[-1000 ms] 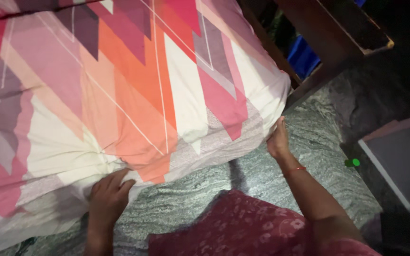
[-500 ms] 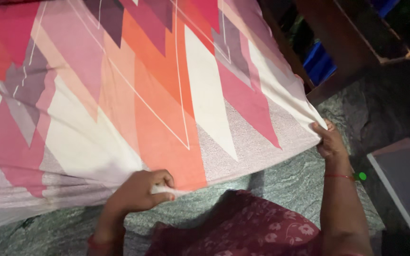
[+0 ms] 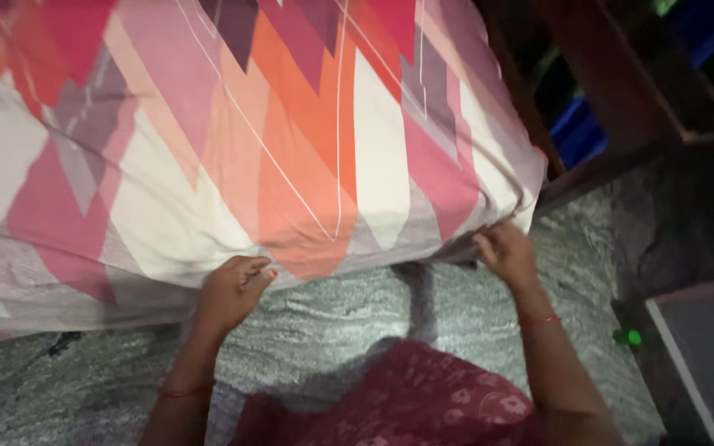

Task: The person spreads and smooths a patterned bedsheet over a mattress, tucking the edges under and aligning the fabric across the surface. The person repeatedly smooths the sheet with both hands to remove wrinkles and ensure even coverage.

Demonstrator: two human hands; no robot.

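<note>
A: What fills the view?

B: A sheet (image 3: 233, 140) with pink, orange, white and grey triangles covers the top, from nine o'clock to two o'clock.

A: And the hands?

B: The left hand (image 3: 231, 289), near seven o'clock of centre, has its fingers curled under the sheet's lower edge, grasping it. The right hand (image 3: 506, 252), at four o'clock of centre, pinches the sheet's corner.

A: Below them?

B: A grey-green marbled floor (image 3: 340, 330). A small green dot (image 3: 628, 337) glows at four o'clock.
</note>
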